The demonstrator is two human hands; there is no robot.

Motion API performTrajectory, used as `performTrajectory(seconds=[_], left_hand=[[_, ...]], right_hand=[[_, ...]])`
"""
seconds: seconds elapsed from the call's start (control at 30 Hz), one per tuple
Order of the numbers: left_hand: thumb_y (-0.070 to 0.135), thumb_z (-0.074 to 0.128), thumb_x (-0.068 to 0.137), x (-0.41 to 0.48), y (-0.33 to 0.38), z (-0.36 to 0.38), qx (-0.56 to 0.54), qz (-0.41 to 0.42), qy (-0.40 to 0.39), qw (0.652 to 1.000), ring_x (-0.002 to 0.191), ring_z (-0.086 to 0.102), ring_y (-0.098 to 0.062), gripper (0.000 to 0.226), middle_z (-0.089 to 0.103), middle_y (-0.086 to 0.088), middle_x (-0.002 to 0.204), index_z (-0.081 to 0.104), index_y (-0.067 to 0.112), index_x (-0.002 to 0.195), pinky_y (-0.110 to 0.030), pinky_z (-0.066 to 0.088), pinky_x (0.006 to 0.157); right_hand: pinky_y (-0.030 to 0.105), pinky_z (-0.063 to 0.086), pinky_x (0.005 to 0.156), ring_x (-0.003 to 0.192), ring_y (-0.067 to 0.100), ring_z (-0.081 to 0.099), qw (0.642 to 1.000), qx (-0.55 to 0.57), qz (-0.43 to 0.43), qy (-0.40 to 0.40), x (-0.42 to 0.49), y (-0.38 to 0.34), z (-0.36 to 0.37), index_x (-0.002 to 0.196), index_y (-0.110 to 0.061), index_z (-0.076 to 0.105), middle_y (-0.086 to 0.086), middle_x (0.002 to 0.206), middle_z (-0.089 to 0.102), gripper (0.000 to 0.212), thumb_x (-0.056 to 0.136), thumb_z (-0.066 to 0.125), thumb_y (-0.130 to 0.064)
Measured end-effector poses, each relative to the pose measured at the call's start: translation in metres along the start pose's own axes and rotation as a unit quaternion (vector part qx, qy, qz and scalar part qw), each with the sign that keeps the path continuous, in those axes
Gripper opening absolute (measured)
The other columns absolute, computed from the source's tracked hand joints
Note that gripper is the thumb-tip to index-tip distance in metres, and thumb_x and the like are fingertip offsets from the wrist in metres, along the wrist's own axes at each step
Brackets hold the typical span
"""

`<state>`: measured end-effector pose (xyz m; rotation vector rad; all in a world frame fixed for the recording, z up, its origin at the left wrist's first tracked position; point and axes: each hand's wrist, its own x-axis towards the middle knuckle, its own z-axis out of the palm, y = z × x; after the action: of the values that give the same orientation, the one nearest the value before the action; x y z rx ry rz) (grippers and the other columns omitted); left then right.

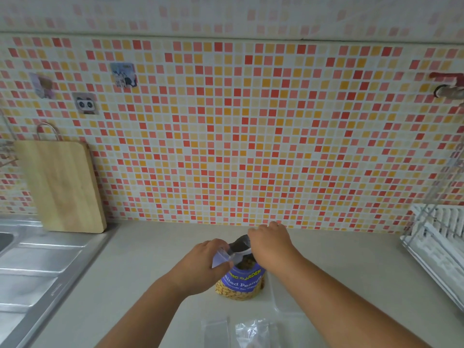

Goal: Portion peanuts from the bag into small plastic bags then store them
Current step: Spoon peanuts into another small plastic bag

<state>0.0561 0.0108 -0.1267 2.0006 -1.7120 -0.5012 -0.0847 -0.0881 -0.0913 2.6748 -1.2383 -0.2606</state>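
The peanut bag, just right of the left hand and below the right hand, carried the only legible print. On its blue label a yellow line read "NG GARDEN", its start hidden behind the left hand. Under it, white letters read "alted Peanuts", the first letter also covered. A smaller line beneath was too fine to read.

The left forearm and right forearm reach forward, converging. The left hand pinches a small plastic bag; the right hand, knuckles up, grips a white spoon.
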Motion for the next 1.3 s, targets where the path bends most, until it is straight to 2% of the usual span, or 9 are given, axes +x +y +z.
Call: performTrajectory(seconds=[0.13, 0.27, 0.43, 0.63, 0.8, 0.9, 1.07, 1.23, 1.3], left_hand=[[0.044, 0.052, 0.089, 0.003, 0.001, -0.001, -0.020, -0.005, -0.004, 1.000, 0.100, 0.054, -0.009, 0.033, 0.059, 0.008, 0.120, 0.052, 0.029, 0.119, -0.022, 0.045, 0.085], [0.042, 0.052, 0.091, 0.001, -0.004, 0.003, -0.038, -0.015, -0.005, 0.999, 0.098, 0.054, -0.009, 0.034, 0.060, 0.007, 0.118, 0.053, 0.026, 0.120, -0.020, 0.043, 0.081], [0.040, 0.051, 0.091, 0.004, 0.001, 0.003, -0.078, -0.018, -0.016, 0.997, 0.092, 0.055, -0.007, 0.033, 0.059, 0.010, 0.104, 0.053, 0.025, 0.120, -0.016, 0.042, 0.075], [0.039, 0.052, 0.091, 0.005, -0.001, 0.000, -0.092, -0.038, -0.030, 0.995, 0.094, 0.056, -0.008, 0.034, 0.059, 0.009, 0.107, 0.052, 0.025, 0.121, -0.019, 0.045, 0.078], [0.043, 0.050, 0.092, 0.005, -0.007, -0.004, -0.160, -0.061, -0.040, 0.984, 0.101, 0.058, -0.011, 0.033, 0.062, 0.005, 0.114, 0.052, 0.026, 0.120, -0.029, 0.050, 0.089], [0.043, 0.050, 0.092, 0.005, -0.007, -0.009, -0.199, -0.072, -0.004, 0.977, 0.100, 0.058, -0.010, 0.033, 0.062, 0.004, 0.113, 0.051, 0.026, 0.120, -0.025, 0.048, 0.083], [0.044, 0.053, 0.090, 0.007, -0.006, -0.014, -0.107, -0.040, 0.034, 0.993, 0.091, 0.055, -0.005, 0.034, 0.056, 0.009, 0.110, 0.049, 0.028, 0.120, -0.011, 0.042, 0.068], [0.048, 0.060, 0.083, 0.009, -0.007, -0.010, 0.026, -0.002, 0.021, 0.999, 0.109, 0.049, -0.009, 0.049, 0.053, 0.008, 0.127, 0.046, 0.030, 0.127, -0.023, 0.042, 0.092], [0.050, 0.059, 0.082, 0.011, -0.005, -0.007, 0.061, 0.006, 0.014, 0.998, 0.117, 0.046, -0.011, 0.053, 0.051, 0.009, 0.132, 0.044, 0.031, 0.129, -0.027, 0.039, 0.098]], right_hand=[[0.034, 0.041, 0.089, 0.110, 0.028, 0.050, 0.999, -0.028, -0.022, 0.011, -0.001, 0.001, -0.013, 0.116, -0.013, 0.057, 0.007, 0.113, 0.061, 0.028, 0.089, 0.054, -0.015], [0.034, 0.042, 0.093, 0.115, 0.027, 0.048, 0.995, -0.049, -0.019, -0.081, 0.003, -0.017, 0.001, 0.122, -0.009, 0.056, 0.009, 0.122, 0.057, 0.032, 0.090, 0.054, -0.014], [0.035, 0.036, 0.101, 0.120, 0.026, 0.048, 0.993, 0.045, 0.018, -0.106, 0.010, -0.025, 0.030, 0.123, -0.017, 0.055, 0.006, 0.128, 0.056, 0.036, 0.088, 0.059, -0.021], [0.032, 0.041, 0.093, 0.110, 0.026, 0.056, 0.979, 0.178, 0.069, -0.072, 0.010, -0.014, 0.037, 0.116, -0.023, 0.064, 0.002, 0.119, 0.064, 0.029, 0.089, 0.053, -0.020], [0.034, 0.047, 0.095, 0.108, 0.021, 0.060, 0.936, 0.329, 0.113, -0.053, -0.002, 0.010, 0.038, 0.102, -0.028, 0.072, -0.004, 0.114, 0.068, 0.026, 0.092, 0.050, -0.021], [0.035, 0.050, 0.093, 0.101, 0.019, 0.063, 0.900, 0.412, 0.135, -0.038, -0.007, 0.022, 0.041, 0.095, -0.025, 0.073, -0.002, 0.108, 0.070, 0.022, 0.090, 0.052, -0.020], [0.030, 0.049, 0.083, 0.093, 0.020, 0.063, 0.872, 0.462, 0.162, -0.020, -0.014, 0.038, 0.041, 0.087, -0.022, 0.072, 0.001, 0.093, 0.071, 0.022, 0.088, 0.052, -0.015], [0.024, 0.042, 0.070, 0.081, 0.017, 0.059, 0.849, 0.500, 0.172, -0.002, -0.019, 0.055, 0.032, 0.082, -0.019, 0.072, -0.005, 0.071, 0.062, 0.024, 0.087, 0.053, -0.007], [0.024, 0.042, 0.072, 0.081, 0.017, 0.058, 0.842, 0.510, 0.175, 0.014, -0.020, 0.060, 0.025, 0.076, -0.021, 0.070, -0.007, 0.069, 0.061, 0.025, 0.086, 0.053, -0.006]])
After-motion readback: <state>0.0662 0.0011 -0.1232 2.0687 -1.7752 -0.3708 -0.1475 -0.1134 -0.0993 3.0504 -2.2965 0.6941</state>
